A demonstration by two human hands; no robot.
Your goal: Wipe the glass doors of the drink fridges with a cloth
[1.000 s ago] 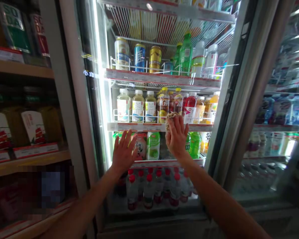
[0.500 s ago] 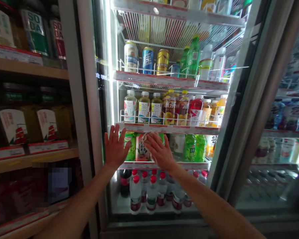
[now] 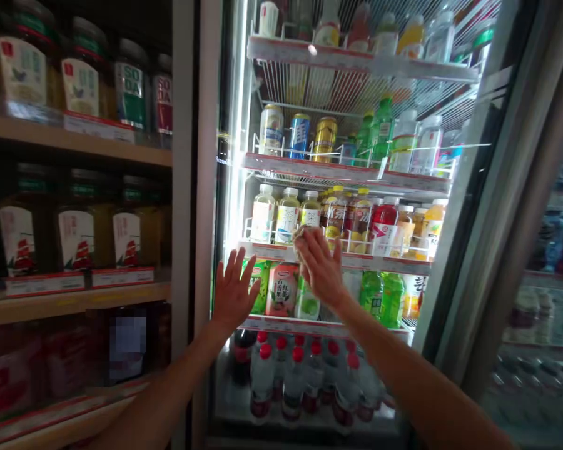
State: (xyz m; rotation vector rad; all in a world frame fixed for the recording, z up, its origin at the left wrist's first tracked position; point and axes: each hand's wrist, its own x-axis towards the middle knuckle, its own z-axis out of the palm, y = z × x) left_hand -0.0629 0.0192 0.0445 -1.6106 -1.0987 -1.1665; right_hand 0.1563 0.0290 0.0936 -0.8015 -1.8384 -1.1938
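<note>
Beige cloth [image 3: 298,240], direction and long axis unclear, is held mid-frame by the right hand [image 3: 321,264]; left hand [image 3: 234,291] spreads wide.

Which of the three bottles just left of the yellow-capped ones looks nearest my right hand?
The rightmost white-labelled plastic bottle, above the crumpled beige cloth under your bare right hand; the others stand farther left.

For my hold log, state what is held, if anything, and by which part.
The right grip holds a crumpled beige cloth by its near face, under flattened fingers; an edge shows beside them. The left grip, fingers spread, holds nothing visible.
</note>
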